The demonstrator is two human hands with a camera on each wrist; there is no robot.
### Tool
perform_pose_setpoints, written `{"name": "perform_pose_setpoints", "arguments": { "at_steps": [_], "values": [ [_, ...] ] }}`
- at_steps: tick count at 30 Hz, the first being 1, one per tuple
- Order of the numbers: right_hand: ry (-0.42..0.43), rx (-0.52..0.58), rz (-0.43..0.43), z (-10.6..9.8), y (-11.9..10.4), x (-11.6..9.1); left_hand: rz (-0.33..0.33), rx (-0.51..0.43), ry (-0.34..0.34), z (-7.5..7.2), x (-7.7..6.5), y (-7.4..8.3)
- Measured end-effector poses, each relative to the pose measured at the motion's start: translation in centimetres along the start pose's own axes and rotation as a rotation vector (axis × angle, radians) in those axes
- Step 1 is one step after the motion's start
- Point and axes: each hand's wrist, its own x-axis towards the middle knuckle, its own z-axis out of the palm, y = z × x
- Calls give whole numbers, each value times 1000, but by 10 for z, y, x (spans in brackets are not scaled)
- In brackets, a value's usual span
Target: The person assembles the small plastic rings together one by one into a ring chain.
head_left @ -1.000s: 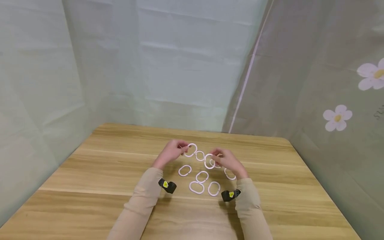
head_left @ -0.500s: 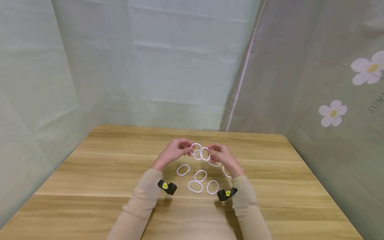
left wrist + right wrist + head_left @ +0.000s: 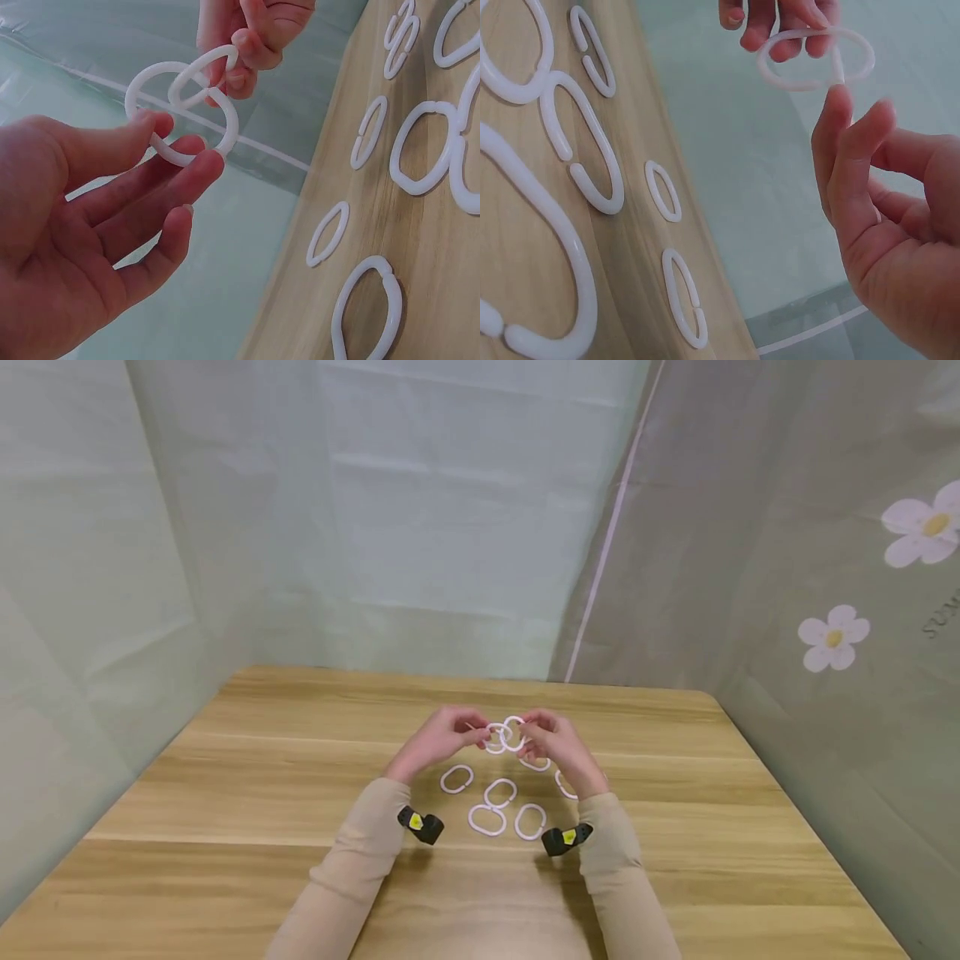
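Observation:
Both hands are raised over the far middle of the table. My left hand point(image 3: 442, 742) pinches a white plastic ring-shaped link point(image 3: 132, 91) between thumb and fingers, the lower fingers spread loosely. Facing it, my right hand point(image 3: 561, 750) pinches a second white link point(image 3: 177, 84) with thumb and fingertips. The two links cross, and in the left wrist view the end of the right one overlaps the inside of the left one's loop, close by its small gap. The right wrist view shows the right hand's link nearly edge-on point(image 3: 838, 61).
Several more white oval links lie flat on the wooden table point(image 3: 225, 827), among them one at left point(image 3: 442, 781), one in front point(image 3: 487, 835) and one near the right wrist point(image 3: 528, 839). Each wrist wears a small black camera point(image 3: 426, 829). Cloth walls point(image 3: 450, 527) surround the table.
Both hands have come closer together. Their links were apart a second ago and now cross each other. The links lying in front have stayed in place on the table.

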Motion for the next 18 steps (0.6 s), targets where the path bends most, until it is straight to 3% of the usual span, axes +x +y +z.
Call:
{"name": "perform_pose_setpoints", "arguments": {
  "at_steps": [9,14,18],
  "values": [
    [65,97,-9,0,0,-1,-3,88,-43,-2,-2,-3],
    [-6,60,-38,-2,3,-2,8,124,-41,-1,-2,-6],
    [-91,-19,-66,-2,5,0,-35,117,-14,0,-1,-7]
  ]
}}
